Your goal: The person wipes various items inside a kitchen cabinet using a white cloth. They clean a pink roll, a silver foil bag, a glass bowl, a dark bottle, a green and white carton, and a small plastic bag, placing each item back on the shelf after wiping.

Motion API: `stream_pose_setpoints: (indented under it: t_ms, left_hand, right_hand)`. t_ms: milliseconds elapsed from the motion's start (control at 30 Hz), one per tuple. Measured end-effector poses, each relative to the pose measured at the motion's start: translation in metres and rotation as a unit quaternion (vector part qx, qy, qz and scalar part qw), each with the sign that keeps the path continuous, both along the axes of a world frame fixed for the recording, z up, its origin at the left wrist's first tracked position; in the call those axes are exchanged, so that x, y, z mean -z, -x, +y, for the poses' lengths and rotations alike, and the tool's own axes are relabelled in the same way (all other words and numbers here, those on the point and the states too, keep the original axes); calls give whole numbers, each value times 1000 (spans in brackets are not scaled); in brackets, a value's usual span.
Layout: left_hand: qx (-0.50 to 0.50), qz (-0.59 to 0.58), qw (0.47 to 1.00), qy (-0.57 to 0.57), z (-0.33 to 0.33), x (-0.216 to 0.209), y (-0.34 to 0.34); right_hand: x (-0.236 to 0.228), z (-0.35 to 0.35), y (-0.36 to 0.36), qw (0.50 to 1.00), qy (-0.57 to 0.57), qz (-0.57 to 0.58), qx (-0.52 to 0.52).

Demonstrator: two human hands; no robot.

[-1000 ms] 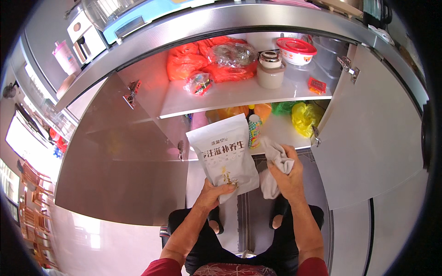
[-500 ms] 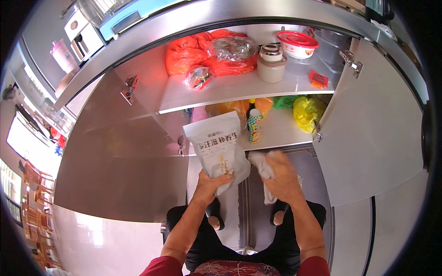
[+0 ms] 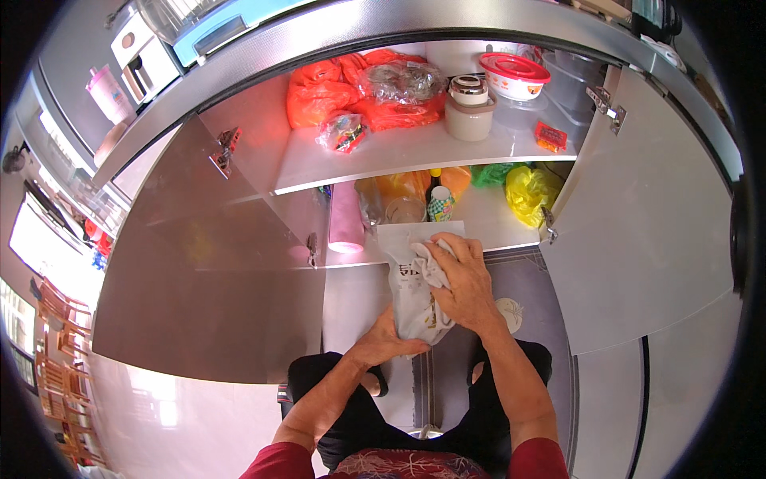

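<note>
A white pouch (image 3: 404, 299) with dark and gold print is held up in front of the open cupboard. My left hand (image 3: 385, 339) is closed round its lower end, thumb across the front. In my right hand (image 3: 467, 287) is a crumpled whitish cloth (image 3: 432, 266), pressed against the pouch's front and right side. The hand and cloth hide part of the print. Just behind the pouch, on the lower shelf, stand a bottle (image 3: 440, 203) with a green checked label and a pink cylinder (image 3: 345, 219).
Above, the upper shelf (image 3: 383, 164) holds red plastic bags (image 3: 319, 96), a beige jar (image 3: 469, 120) and a red-lidded bowl (image 3: 515, 77). A yellow bag (image 3: 533, 195) sits lower right. Cupboard doors (image 3: 215, 279) stand open on both sides.
The pouch has been lowered, tilted and brought right, uncovering the pink cylinder. My right hand has moved left and up, bringing the cloth from beside the pouch onto it.
</note>
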State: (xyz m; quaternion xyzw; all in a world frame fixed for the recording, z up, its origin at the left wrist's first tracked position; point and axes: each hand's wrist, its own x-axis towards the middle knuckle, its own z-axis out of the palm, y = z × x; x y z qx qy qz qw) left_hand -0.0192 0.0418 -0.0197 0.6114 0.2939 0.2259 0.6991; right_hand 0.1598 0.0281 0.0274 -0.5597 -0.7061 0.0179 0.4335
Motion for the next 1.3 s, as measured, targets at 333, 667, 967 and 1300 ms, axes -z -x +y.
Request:
stream_pose_setpoints:
  t_ms: [333,667,967,1300]
  left_hand:
    - [-27,34,999,-10,11,36,12]
    - [-25,60,998,-2,0,10,2]
    - [-130,-140,971,144,8,13,4]
    - [-292,-252,894,229,37,19,15]
  right_hand:
    - [13,-32,36,960,95,-138,-225]
    - [-1,0,3,996,-32,-60,53]
    - [27,-3,8,998,53,25,-11]
    - [41,-37,58,950,24,-109,-291]
